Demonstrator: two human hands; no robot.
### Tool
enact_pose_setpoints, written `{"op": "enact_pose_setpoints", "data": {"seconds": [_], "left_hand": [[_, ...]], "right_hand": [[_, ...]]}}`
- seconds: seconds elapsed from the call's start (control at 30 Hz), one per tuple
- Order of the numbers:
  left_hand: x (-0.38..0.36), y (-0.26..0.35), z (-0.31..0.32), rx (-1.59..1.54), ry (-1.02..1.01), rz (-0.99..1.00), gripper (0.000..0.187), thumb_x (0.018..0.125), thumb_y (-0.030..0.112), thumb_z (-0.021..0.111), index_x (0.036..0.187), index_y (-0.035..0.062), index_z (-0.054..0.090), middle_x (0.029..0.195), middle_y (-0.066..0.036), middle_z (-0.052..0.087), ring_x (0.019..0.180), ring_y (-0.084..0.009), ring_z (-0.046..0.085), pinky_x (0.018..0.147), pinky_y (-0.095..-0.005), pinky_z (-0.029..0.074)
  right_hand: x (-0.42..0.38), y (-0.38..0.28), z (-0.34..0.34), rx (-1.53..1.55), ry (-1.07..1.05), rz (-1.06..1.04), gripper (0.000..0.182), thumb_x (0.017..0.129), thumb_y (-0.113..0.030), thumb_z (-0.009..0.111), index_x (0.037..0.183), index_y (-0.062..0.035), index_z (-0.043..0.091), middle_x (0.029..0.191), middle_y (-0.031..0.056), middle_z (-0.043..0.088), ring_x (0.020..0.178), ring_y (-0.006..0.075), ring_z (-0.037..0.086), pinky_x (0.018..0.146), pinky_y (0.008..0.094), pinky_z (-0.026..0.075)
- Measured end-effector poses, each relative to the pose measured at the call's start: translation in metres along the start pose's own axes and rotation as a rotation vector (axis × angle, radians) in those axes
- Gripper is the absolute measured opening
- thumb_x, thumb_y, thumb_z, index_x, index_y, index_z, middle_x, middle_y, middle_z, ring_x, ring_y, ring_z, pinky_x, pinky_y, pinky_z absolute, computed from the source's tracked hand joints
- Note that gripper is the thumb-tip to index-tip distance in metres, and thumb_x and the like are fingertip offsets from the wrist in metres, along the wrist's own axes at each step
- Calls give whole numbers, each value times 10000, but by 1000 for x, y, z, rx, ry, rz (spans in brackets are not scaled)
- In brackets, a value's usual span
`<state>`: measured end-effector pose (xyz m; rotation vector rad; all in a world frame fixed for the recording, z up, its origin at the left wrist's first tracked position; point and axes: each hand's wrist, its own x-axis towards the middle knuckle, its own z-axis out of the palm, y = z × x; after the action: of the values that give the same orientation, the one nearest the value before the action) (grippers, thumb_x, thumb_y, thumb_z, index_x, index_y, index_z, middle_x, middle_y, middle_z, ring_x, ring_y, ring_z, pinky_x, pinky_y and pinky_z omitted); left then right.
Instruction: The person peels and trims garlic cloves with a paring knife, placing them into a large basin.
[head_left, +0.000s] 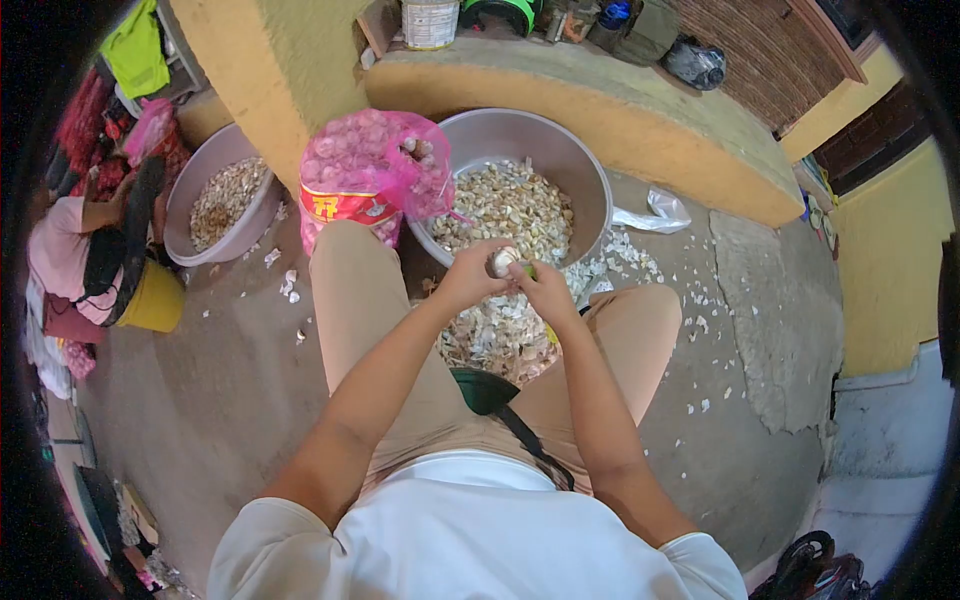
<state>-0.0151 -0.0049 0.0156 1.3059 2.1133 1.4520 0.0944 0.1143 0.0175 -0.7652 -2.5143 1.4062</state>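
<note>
A whitish garlic bulb [503,262] is gripped in the closed fingers of my left hand [468,278]. My right hand [548,294] is closed against the bulb's right side, with a small green-handled tool [530,271] between its fingers; its blade, if any, is hidden. Just beyond my hands stands a wide greyish basin [596,190] with many loose garlic cloves [520,205] in it. Below my hands, between my knees, lies a heap of papery garlic skins [495,335].
A pink mesh sack of garlic [350,155] leans by my left knee. At the left, another person [75,240] sits beside a second basin [185,205] and a yellow bucket [155,298]. A raised ledge [600,120] runs behind. Skins and a plastic bag [660,212] lie on the floor.
</note>
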Motion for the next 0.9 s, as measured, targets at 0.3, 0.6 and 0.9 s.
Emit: {"op": "enact_pose_setpoints", "data": {"seconds": [0.3, 0.6, 0.9], "left_hand": [[1, 8, -3, 19, -35, -48, 547, 531, 122, 707, 1039, 51, 517, 1020, -157, 534, 944, -301, 514, 807, -342, 410], [0, 6, 0, 85, -7, -60, 554, 542, 144, 725, 1053, 62, 529, 967, -135, 557, 883, -276, 548, 764, -328, 430], [-2, 20, -6, -93, -24, -248, 570, 529, 201, 728, 1045, 38, 548, 896, -139, 601, 759, -191, 592, 693, -293, 456]], "right_hand": [[-4, -9, -2, -78, -17, 52, 453, 806, -434, 454, 749, 11, 515, 697, 221, 551, 684, 362, 541, 606, 392, 407], [-2, -6, -1, 50, -22, 46, 427, 801, -415, 465, 768, 2, 553, 683, 194, 559, 657, 314, 552, 593, 359, 410], [-4, -10, 3, -42, 75, -26, 417, 798, -429, 458, 769, -38, 598, 634, 150, 582, 609, 291, 567, 563, 364, 422]]}}
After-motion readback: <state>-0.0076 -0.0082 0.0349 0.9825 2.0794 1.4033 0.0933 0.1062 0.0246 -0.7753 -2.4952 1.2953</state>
